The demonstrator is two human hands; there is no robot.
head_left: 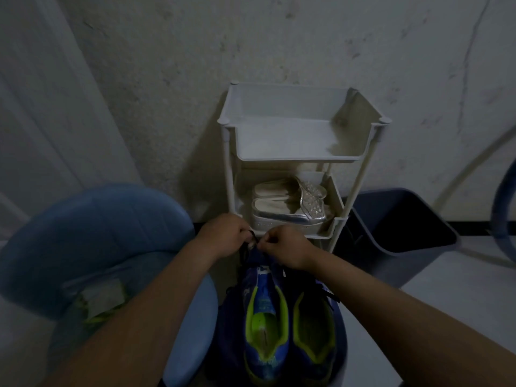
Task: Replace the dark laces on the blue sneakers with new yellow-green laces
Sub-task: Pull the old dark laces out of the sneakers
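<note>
Sneakers (pixel 279 325) sit in front of the rack (pixel 296 146), chair (pixel 92 219) left of it, bin (pixel 399 230) right of it, sandals (pixel 287 208) on its second shelf.

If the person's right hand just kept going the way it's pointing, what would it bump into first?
Most likely the left hand. The right hand points toward it, with only the dark lace that both pinch between them. Depth is unclear, but they look nearly touching.
</note>
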